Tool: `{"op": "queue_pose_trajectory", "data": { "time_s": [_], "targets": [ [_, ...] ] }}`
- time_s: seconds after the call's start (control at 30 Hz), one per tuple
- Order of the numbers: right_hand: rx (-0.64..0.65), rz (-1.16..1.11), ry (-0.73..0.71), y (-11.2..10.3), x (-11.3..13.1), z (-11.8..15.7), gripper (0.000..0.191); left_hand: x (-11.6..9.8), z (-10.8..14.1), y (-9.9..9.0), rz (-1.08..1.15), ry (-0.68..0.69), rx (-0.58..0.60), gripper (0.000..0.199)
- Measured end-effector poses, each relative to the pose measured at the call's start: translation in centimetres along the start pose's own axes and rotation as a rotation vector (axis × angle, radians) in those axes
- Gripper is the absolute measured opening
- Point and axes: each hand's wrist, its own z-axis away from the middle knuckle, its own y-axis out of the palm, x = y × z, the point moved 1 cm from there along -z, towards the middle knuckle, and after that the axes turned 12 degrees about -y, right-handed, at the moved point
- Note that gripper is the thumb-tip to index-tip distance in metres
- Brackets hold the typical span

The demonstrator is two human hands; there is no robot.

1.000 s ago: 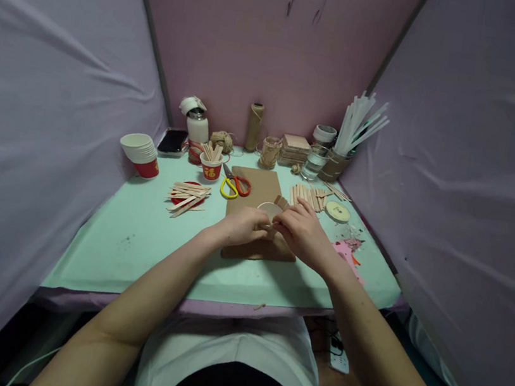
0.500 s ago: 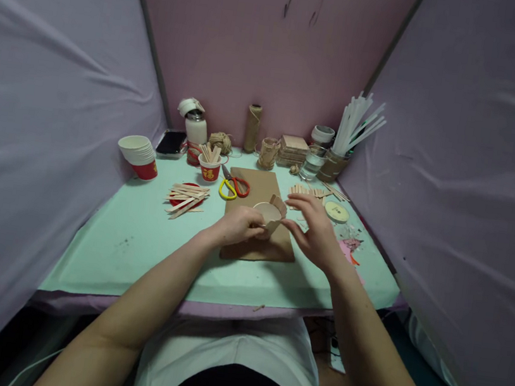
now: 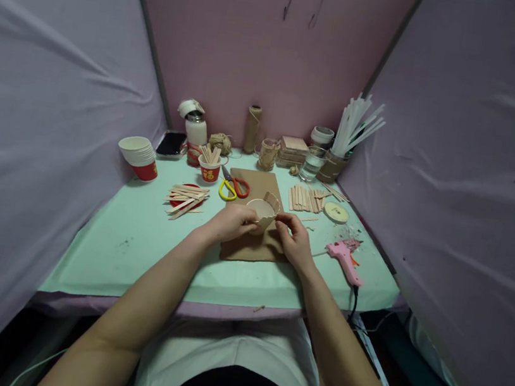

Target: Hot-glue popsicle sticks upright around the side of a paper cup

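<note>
Over a brown cardboard sheet (image 3: 259, 183), a paper cup (image 3: 261, 207) with short wooden craft stick pieces along its far and right sides is held a little tilted. My left hand (image 3: 232, 223) grips its near left side, thumb toward the rim. At the cup's right side my right hand (image 3: 295, 240) has its fingers closed against the stick-covered wall; whatever is under the fingertips is hidden. Cut wooden stick pieces (image 3: 302, 198) lie in a row beyond my right hand. A pink glue gun (image 3: 346, 263) rests to the right of it.
Scissors (image 3: 234, 186) lie at the cardboard's upper left. On the left are a stick pile (image 3: 187, 199), a red cup of sticks (image 3: 210, 172) and stacked paper cups (image 3: 138, 154). Behind stand a glass of water (image 3: 312, 164), twine (image 3: 220, 143) and a holder of glue sticks (image 3: 333, 165).
My right hand has moved down and left, its spread fingers closing onto the cup's right side. The cup has shifted slightly left in my left hand. The glue gun and stick row are now uncovered.
</note>
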Motion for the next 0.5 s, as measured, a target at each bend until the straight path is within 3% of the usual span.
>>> {"op": "queue_pose_trajectory", "data": {
  "time_s": [0.33,0.5],
  "targets": [
    [0.071,0.049,-0.011,0.49,-0.33,0.53,0.017,-0.06,0.1,0.29,-0.23,-0.072,-0.049,0.017],
    [0.1,0.079,-0.014,0.64,-0.55,0.59,0.019,-0.06,-0.02,0.54,-0.122,-0.064,-0.06,0.02]
  ]
}}
